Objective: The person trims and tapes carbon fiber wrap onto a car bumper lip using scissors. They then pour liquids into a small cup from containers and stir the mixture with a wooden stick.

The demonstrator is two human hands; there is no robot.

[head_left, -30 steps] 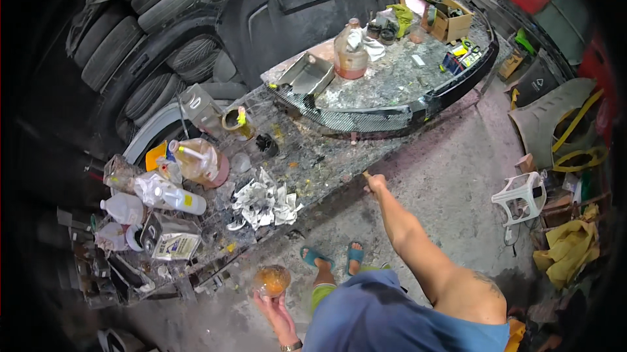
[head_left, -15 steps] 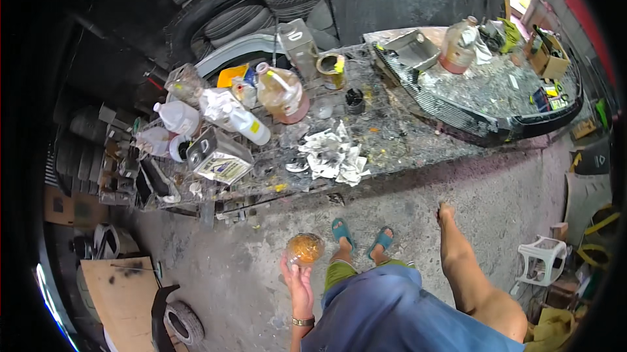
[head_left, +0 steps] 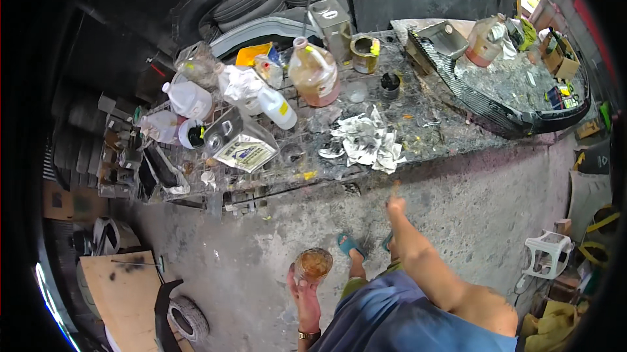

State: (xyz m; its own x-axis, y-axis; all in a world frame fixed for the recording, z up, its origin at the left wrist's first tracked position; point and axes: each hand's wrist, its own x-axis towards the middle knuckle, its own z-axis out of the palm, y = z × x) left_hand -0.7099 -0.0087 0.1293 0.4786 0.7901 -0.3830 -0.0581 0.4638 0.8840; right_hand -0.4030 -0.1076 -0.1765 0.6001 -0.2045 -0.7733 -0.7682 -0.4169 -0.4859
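My left hand (head_left: pixel 305 294), low in front of me, is closed round a clear round cup (head_left: pixel 314 265) with amber-brown contents. The cup is apart from the table, over the floor. My right hand (head_left: pixel 396 206) reaches forward to the table's front edge, one finger stretched out and nothing visible in it; its other fingers are hard to make out. Nearest to it on the table lies crumpled, black-stained white paper (head_left: pixel 369 142). Left of the paper a rectangular metal can (head_left: pixel 225 131) lies tilted.
The stained worktable (head_left: pixel 431 136) carries a large jug (head_left: pixel 313 74), a white bottle (head_left: pixel 277 108), an open paint can (head_left: pixel 364 55) and a small black cup (head_left: pixel 389 86). A black car bumper (head_left: pixel 477 113) lies at the right. A white stool (head_left: pixel 547 254) and a tyre (head_left: pixel 187 318) stand on the floor.
My right arm has swung left and forward to the table edge. The cup in my left hand now shows its open top more. The view has shifted a little, moving the table things rightward.
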